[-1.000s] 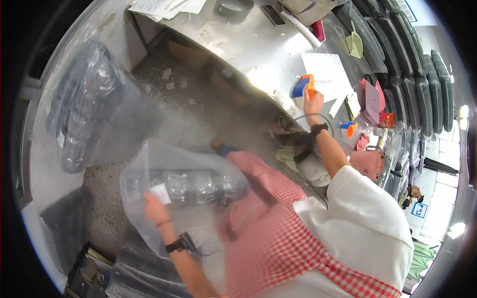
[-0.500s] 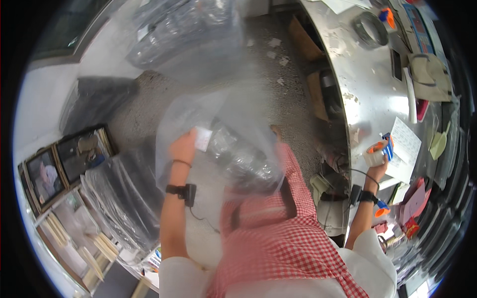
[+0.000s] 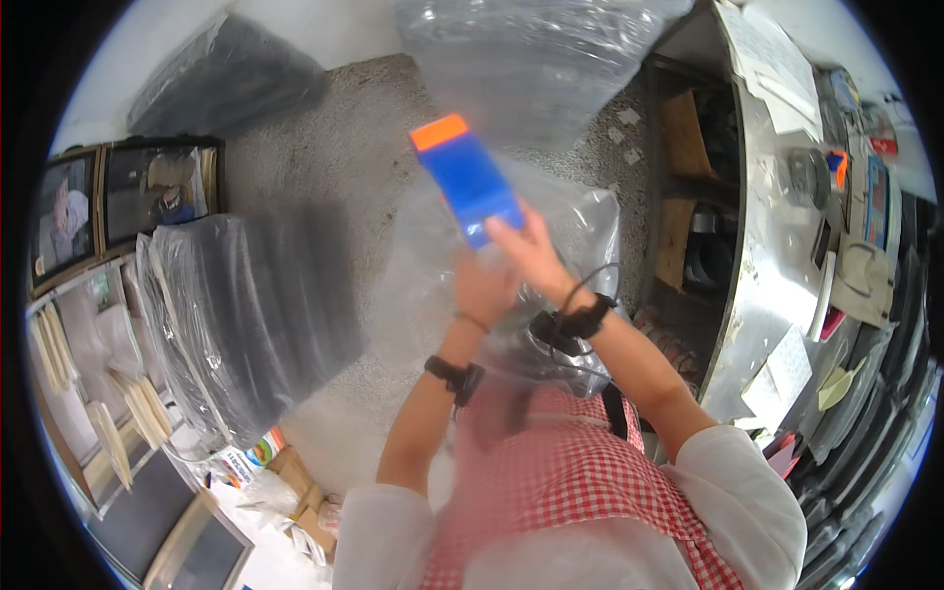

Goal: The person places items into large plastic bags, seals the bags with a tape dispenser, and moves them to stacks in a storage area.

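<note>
Nearest: red-checked apron (image 3: 570, 482) and white sleeves at lower edge, both forearms raised up from there, a dark band on each wrist.

Left hand (image 3: 484, 291) now up against the clear plastic bag (image 3: 551, 236) at chest height, partly behind the right hand; fingers hidden and blurred, cannot tell whether curled on the film or just pressed to it. Half a second ago held the same bag out to the left side, so bag brought in to centre.

Right hand (image 3: 531, 251) now over the bag, fingers pinching the lower end of a blue handheld device with orange tip (image 3: 465, 177), orange end pointing up and away. Half a second ago that hand was out at the metal counter (image 3: 762, 285) on the right with the device; one second ago too. So: device lifted off counter side and swung across to the bag. Meaning, as a judgement: both hands converged, device being applied to the bag, likely at the label area, though no label visible now.

Bag contents dim, appear to be clear bottles, not certain.

Farther: grey speckled floor (image 3: 344, 197); larger wrapped bundle in clear film (image 3: 246, 315) to the left; another clear bag (image 3: 531, 59) at top; dark bag (image 3: 226, 79) top left; framed pictures (image 3: 118, 197) at far left; counter on right with papers and clutter.
</note>
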Tool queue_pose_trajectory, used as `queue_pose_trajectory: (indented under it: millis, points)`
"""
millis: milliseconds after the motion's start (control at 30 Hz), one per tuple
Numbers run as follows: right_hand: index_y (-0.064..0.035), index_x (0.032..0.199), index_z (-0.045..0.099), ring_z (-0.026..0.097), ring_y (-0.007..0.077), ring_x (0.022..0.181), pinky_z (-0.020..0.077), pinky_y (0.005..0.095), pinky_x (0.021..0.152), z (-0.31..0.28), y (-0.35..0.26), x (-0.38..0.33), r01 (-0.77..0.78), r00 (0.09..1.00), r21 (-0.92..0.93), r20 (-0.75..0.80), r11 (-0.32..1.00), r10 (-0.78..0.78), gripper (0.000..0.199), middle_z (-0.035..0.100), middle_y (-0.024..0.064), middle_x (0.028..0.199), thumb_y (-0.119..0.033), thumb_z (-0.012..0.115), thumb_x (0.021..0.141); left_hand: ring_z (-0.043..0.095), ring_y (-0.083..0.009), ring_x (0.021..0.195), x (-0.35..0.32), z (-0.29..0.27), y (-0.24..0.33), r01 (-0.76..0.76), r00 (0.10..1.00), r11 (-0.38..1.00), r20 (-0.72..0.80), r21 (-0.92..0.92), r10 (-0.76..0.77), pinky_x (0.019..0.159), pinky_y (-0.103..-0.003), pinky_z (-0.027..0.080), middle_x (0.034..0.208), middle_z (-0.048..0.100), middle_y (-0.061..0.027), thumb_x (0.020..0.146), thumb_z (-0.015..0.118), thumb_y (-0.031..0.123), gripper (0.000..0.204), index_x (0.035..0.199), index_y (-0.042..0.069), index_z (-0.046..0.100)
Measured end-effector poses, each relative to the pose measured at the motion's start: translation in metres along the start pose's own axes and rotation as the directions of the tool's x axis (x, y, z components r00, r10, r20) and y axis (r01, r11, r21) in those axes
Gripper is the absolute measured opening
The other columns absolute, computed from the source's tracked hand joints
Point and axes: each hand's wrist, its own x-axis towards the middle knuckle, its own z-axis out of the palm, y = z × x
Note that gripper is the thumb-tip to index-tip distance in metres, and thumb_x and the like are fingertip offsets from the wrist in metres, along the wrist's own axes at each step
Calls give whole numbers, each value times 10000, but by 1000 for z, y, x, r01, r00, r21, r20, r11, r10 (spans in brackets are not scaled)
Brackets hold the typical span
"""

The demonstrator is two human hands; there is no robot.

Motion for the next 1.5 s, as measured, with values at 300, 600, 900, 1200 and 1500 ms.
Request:
queue_pose_trajectory:
  millis: [300, 600, 900, 1200, 1500]
  points:
    - [25, 1284, 452, 651, 196, 786, 502, 318, 748, 17, 84, 42, 364, 920, -517, 329, 775, -212, 605, 654, 117, 883, -272, 685, 811, 622, -125, 832, 54, -130, -154, 282, 932, 511, 104, -812, -348, 746, -256, 488, 889, 665, -46, 905, 606, 295, 335, 1058, -1, 646]
    - [11, 1184, 525, 599, 323, 951, 469, 390, 838, 22, 79, 59, 262, 938, -549, 338, 793, -75, 549, 596, 195, 1056, -296, 721, 775, 634, -141, 827, 147, -116, -176, 669, 726, -125, 681, -732, -96, 723, -264, 501, 949, 681, -70, 908, 634, 237, 262, 1019, 3, 670]
    - [42, 1152, 540, 586, 119, 830, 478, 289, 752, 72, 22, 37, -6, 999, -441, 26, 897, 20, 424, 650, 100, 880, -227, 670, 851, 613, -122, 722, 218, -37, -287, 448, 871, 475, 251, -758, -422, 643, -260, 485, 781, 676, -37, 867, 686, 242, 239, 914, 9, 704]
    - [60, 1194, 512, 580, 97, 850, 472, 253, 746, 63, 16, 11, -81, 997, -319, -36, 944, 74, 432, 651, 67, 919, -224, 638, 894, 582, -228, 1104, 188, 28, -285, 434, 735, 823, 673, -367, -88, 963, -340, 422, 1224, 603, -159, 948, 455, 500, 572, 1250, 28, 566]
    - [31, 1061, 594, 617, 123, 740, 490, 260, 641, 27, -9, 65, -82, 996, -282, -3, 956, 84, 470, 645, 58, 848, -410, 616, 899, 605, -334, 697, 9, -134, -21, -410, 753, 901, 504, -141, 422, 664, -467, 462, 701, 607, -153, 724, 668, 381, 323, 693, 59, 662]
